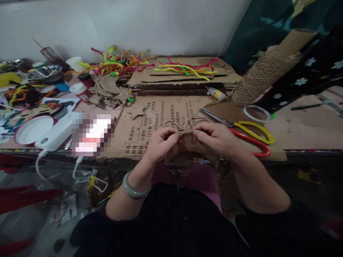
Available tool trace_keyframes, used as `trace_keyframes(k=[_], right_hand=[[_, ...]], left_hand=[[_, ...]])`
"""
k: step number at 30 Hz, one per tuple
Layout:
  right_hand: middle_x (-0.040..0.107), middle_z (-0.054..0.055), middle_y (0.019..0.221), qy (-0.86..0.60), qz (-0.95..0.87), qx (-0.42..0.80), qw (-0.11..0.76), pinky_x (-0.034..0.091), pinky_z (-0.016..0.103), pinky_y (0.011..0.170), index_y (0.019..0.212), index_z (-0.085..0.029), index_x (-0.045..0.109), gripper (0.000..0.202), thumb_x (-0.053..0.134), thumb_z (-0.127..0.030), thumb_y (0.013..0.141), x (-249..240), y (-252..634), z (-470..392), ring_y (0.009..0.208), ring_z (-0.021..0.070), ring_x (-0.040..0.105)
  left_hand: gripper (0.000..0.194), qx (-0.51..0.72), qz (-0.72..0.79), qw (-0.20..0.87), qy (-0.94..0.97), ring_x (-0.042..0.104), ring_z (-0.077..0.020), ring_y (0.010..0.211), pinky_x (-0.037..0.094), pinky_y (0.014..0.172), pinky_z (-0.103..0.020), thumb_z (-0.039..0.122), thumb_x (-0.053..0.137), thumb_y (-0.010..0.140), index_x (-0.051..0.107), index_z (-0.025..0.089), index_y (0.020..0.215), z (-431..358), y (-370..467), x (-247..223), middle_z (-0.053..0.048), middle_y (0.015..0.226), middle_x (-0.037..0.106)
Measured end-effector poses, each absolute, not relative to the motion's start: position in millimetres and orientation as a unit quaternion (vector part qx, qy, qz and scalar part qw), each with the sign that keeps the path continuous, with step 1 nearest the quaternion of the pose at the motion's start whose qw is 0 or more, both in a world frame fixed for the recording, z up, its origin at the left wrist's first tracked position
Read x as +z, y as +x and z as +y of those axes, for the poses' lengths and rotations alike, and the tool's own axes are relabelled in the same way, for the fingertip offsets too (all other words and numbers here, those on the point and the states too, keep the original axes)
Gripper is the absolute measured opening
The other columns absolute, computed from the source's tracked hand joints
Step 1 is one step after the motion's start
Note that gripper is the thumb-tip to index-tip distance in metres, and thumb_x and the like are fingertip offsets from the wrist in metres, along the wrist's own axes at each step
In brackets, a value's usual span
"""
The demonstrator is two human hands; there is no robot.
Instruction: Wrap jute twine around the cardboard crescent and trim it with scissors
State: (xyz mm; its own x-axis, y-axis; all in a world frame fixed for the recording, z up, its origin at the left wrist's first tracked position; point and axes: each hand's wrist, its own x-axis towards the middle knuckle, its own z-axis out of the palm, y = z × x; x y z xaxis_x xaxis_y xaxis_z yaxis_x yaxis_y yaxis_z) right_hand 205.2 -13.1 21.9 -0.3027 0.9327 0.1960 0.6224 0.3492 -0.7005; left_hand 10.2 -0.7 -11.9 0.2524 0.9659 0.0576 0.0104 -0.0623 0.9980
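Observation:
Strands of brown twine (187, 131) stretch between my two hands, over a printed cardboard sheet (139, 139). My left hand (164, 142) pinches one end of the strands between thumb and fingers. The other end is pinched by my right hand (213, 137). Loose loops of twine stand up just behind the fingertips. Scissors (235, 125) with one yellow and one red handle lie by my right hand, partly hidden behind it. Below the hands, a curved cardboard piece with twine shows at the table edge.
A large twine roll (257, 80) leans at the right, near a white ring (257, 113) and a small glue bottle (215, 93). Colourful fuzzy stems (187, 69) lie behind. At the left are a blurred phone (93, 135), a white power bank (57, 132) and a round lid (34, 130).

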Motion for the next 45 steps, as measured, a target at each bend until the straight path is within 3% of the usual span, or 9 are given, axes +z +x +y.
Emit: trace_keyframes(k=[18,24,28,31,37,45], right_hand=[[0.070,0.003,0.072,-0.515,-0.756,0.259,0.310,0.043,0.026,0.063,0.078,-0.018,0.069,0.027,0.049,-0.032,0.088,15.9,199.0,-6.5,0.068,0.0156,0.062],[0.074,0.005,0.091,-0.531,-0.704,0.268,0.387,0.050,0.029,0.071,0.095,-0.018,0.071,0.024,0.055,-0.035,0.087,9.8,212.2,-10.8,0.080,0.0181,0.066],[0.073,0.004,0.079,-0.547,-0.696,0.242,0.397,0.050,0.029,0.066,0.086,-0.019,0.072,0.019,0.056,-0.029,0.084,3.2,211.6,-11.8,0.070,0.0162,0.065],[0.074,0.004,0.079,-0.545,-0.696,0.246,0.398,0.051,0.029,0.067,0.085,-0.019,0.072,0.019,0.056,-0.029,0.083,-0.8,208.2,-10.4,0.072,0.0171,0.066],[0.074,0.004,0.079,-0.531,-0.707,0.264,0.385,0.051,0.030,0.069,0.083,-0.019,0.072,0.018,0.056,-0.027,0.083,-5.1,205.3,-10.6,0.075,0.0176,0.067],[0.074,0.003,0.077,-0.510,-0.728,0.251,0.383,0.050,0.029,0.067,0.082,-0.020,0.071,0.017,0.055,-0.024,0.082,-6.6,202.2,-10.9,0.070,0.0162,0.066]], left_hand=[[0.019,0.392,0.410,0.544,0.619,0.047,-0.0102,0.060,0.039,0.058,-0.024,0.034,0.060,0.078,0.063,0.017,0.070,3.7,9.1,-7.0,0.001,0.062,0.056],[0.019,0.407,0.423,0.558,0.587,0.048,-0.0097,0.058,0.039,0.055,-0.023,0.032,0.060,0.079,0.061,0.017,0.067,5.3,11.0,-10.5,0.001,0.061,0.056],[0.013,0.424,0.409,0.568,0.574,0.053,-0.0094,0.060,0.044,0.058,-0.023,0.029,0.063,0.077,0.064,0.017,0.076,6.7,13.7,-9.2,0.001,0.065,0.061],[0.018,0.423,0.409,0.566,0.578,0.056,-0.0101,0.061,0.047,0.059,-0.024,0.027,0.065,0.075,0.066,0.017,0.089,7.8,15.3,-7.2,0.000,0.070,0.065],[0.006,0.402,0.441,0.463,0.655,0.058,-0.0113,0.063,0.046,0.061,-0.024,0.019,0.061,0.073,0.066,0.017,0.076,6.8,17.6,-7.6,-0.001,0.070,0.067],[0.007,0.405,0.441,0.450,0.662,0.056,-0.0111,0.060,0.045,0.059,-0.024,0.021,0.060,0.076,0.066,0.017,0.074,5.6,18.8,-13.0,0.000,0.063,0.065]])
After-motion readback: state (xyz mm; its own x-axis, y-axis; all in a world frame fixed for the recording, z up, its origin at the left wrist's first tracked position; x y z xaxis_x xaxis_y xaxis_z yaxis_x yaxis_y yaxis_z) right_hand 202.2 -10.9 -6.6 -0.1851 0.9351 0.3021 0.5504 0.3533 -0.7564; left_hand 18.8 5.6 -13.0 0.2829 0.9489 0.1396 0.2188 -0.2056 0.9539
